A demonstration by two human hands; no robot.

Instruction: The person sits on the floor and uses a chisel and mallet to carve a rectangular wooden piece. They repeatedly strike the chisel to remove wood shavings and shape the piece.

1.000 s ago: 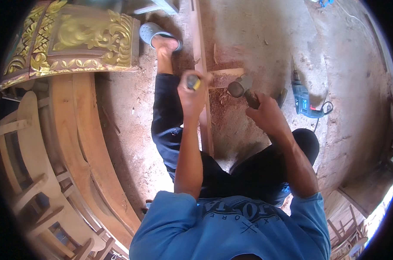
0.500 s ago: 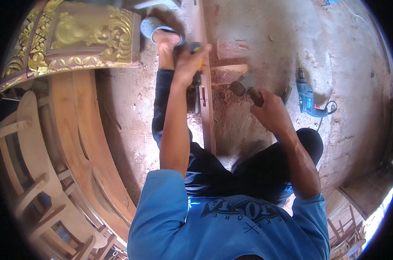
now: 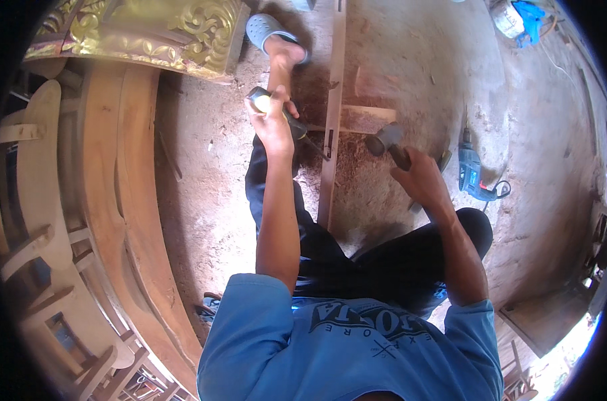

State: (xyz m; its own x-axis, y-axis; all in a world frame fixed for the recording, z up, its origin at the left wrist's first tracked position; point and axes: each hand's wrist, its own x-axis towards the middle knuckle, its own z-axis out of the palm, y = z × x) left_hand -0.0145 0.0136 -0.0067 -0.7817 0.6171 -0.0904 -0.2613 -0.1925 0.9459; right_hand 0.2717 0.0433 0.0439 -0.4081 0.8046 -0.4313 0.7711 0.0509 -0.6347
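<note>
In my left hand (image 3: pixel 271 117) is a chisel (image 3: pixel 295 128) with a black and yellow handle, gripped and angled down so its blade end is at a narrow slot in a long wooden beam (image 3: pixel 333 107). My right hand (image 3: pixel 418 172) is closed on the handle of a dark mallet (image 3: pixel 383 139), its rounded head held just right of the beam. A short board (image 3: pixel 367 119) lies crosswise to the right of the beam, among wood shavings. My left leg stretches along the beam, with a grey clog (image 3: pixel 263 30) on the foot.
A blue corded drill (image 3: pixel 473 167) lies on the concrete floor (image 3: pixel 537 154) at right. A gold carved panel (image 3: pixel 126 40), long planks (image 3: pixel 136 220) and pale chair frames (image 3: pixel 42 167) crowd the left. A white bucket (image 3: pixel 507 23) with blue plastic sits at back right; a board (image 3: pixel 541 314) at lower right.
The view has shifted slightly. My left hand has moved and tilted the chisel, whose blade end now meets the beam's slot. The mallet stays in my right hand near the same place.
</note>
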